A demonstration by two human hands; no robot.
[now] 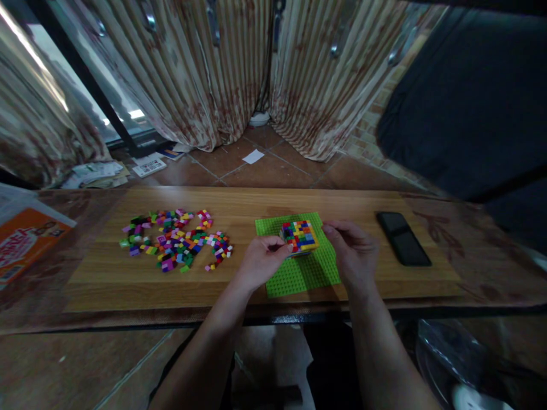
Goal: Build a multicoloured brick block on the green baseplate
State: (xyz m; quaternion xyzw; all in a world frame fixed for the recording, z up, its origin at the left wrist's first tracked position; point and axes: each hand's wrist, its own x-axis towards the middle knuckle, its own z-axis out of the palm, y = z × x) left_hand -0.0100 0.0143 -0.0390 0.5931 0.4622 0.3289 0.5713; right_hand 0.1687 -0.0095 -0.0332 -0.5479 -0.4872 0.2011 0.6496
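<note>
A block built of coloured toy bricks (304, 232), with a patchwork top in red, yellow, blue and white, stands on a green studded baseplate (282, 281). My left hand (265, 259) is closed at the block's near left corner, its thumb and forefinger against the bricks. To the right of the block, over the baseplate's right edge, is my right hand (355, 250). Its thumb and forefinger are pinched together, the other fingers curled; whatever lies between the tips is too small to make out.
Loose toy bricks (177, 242) in many colours are spread over the left part of the wooden board (248, 202). A black phone (403, 238) lies at the right. An orange-and-white package (29, 242) stands at the far left. Curtains (231, 74) hang behind.
</note>
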